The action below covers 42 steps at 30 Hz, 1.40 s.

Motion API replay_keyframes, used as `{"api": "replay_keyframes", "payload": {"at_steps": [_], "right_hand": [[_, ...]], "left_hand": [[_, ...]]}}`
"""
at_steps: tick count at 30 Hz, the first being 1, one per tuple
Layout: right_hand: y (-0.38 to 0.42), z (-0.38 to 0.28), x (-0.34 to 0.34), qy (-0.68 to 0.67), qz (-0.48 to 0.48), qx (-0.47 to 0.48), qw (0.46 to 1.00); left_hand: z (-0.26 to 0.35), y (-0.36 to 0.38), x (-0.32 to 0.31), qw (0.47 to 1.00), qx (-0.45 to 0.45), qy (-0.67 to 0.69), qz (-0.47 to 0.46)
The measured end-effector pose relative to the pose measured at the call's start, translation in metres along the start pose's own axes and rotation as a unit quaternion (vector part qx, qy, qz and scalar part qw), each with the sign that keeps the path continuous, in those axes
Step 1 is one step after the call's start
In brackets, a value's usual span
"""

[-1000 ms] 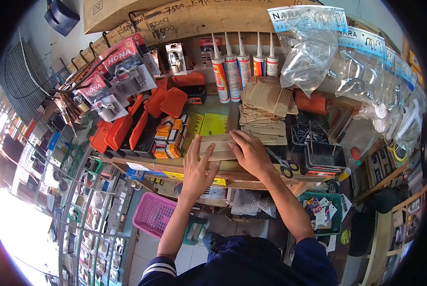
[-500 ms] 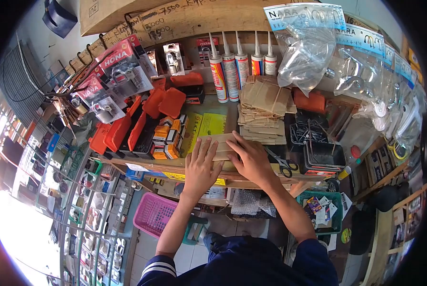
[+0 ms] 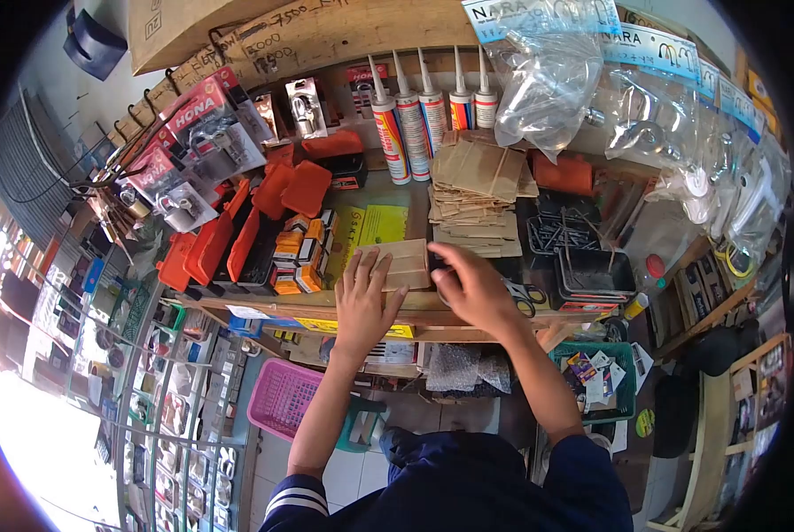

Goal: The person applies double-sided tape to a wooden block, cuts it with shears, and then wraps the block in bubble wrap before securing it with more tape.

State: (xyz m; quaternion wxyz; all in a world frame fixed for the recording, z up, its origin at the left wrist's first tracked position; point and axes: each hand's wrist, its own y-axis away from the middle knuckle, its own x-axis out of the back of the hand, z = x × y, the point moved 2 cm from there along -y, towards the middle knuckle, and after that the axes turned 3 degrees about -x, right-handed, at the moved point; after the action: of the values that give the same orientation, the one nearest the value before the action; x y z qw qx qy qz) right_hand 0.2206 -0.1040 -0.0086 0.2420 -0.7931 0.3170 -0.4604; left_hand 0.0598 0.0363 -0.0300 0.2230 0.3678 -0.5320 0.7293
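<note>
A brown paper piece (image 3: 408, 264) with fold lines lies flat on the wooden counter (image 3: 308, 306). My left hand (image 3: 360, 297) rests on its left part, palm down with fingers spread. At the paper's right edge is my right hand (image 3: 472, 288), its fingers apart and slightly curled, the index fingertip near the upper right corner. Behind the paper sits a yellow-green printed sheet (image 3: 381, 223). A stack of brown paper pieces (image 3: 477, 191) stands behind my right hand. Black-handled scissors (image 3: 525, 297) lie just right of that hand, partly hidden by it.
Orange-lidded boxes (image 3: 211, 248) and small orange-and-white boxes (image 3: 301, 253) stand at left. Sealant tubes (image 3: 410, 129) line the back. Black trays of nails (image 3: 564, 235) sit at right, below hanging plastic bags (image 3: 543, 84). A pink basket (image 3: 277, 399) is below the counter.
My right hand has slid off the paper to its right edge, uncovering more of the paper. My left hand stays on it. The whole view has shifted slightly.
</note>
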Motion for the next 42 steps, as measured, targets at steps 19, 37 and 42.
{"api": "replay_keyframes", "payload": {"at_steps": [19, 37, 42], "right_hand": [[0.062, -0.008, 0.01, 0.139, -0.018, -0.035, 0.99], [0.078, -0.054, 0.084, -0.532, -0.027, -0.114, 0.839], [0.076, -0.075, 0.101, -0.402, -0.037, -0.049, 0.914]], "left_hand": [[0.022, -0.012, -0.013, 0.992, -0.06, -0.11, 0.033], [0.013, -0.019, -0.005, 0.995, -0.095, -0.038, 0.0], [0.022, -0.024, 0.005, 0.996, -0.08, -0.036, 0.0]]}}
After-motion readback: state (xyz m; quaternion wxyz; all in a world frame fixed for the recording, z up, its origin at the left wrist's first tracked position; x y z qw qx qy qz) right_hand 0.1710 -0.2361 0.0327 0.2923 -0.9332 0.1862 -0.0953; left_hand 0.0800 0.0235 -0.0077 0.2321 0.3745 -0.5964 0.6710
